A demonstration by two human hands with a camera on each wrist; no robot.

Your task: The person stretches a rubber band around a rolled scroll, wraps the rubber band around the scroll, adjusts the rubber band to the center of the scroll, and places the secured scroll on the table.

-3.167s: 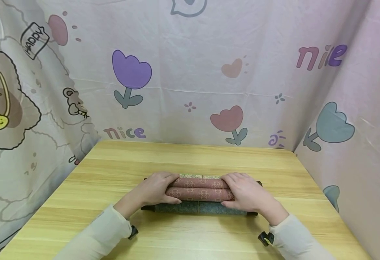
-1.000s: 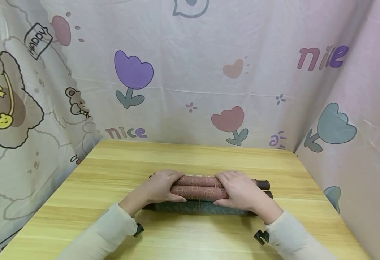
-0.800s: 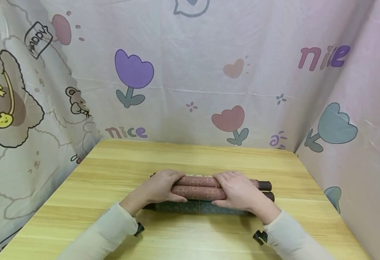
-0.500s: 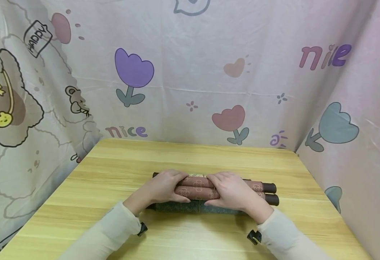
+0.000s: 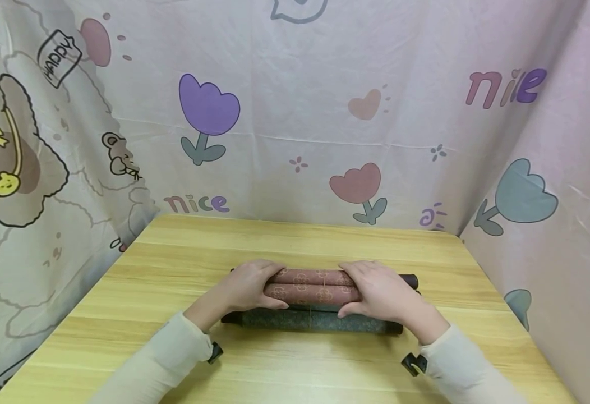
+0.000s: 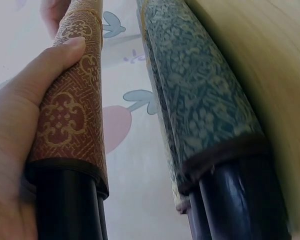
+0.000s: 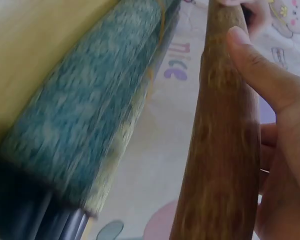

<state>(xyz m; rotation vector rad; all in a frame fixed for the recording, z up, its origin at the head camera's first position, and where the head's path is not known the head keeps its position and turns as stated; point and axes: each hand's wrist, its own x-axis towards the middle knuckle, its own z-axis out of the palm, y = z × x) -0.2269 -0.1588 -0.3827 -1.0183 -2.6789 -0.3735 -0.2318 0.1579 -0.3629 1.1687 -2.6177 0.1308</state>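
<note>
Two red hanging scrolls (image 5: 300, 293) with gold flower patterns lie side by side in both hands. My left hand (image 5: 247, 286) grips their left part, thumb along the near side. Toward their right end my right hand (image 5: 388, 294) holds them, fingers over the far side. Dark end knobs (image 5: 410, 280) stick out past it. Below and nearer are teal patterned scrolls (image 5: 275, 321) on the table. Both wrist views show a gap between the red scroll (image 6: 65, 115) and the teal scroll (image 6: 200, 85); the red ones are raised. Motion blurs the right wrist view.
A pale yellow scroll edge (image 7: 110, 175) shows beside the teal ones in the right wrist view. The light wooden table (image 5: 295, 365) ends at a printed curtain (image 5: 285, 112) behind and at both sides.
The red scrolls had shifted right while my right hand slid left along them. Since half a second ago they have risen and moved back left, and my right hand has moved to the right.
</note>
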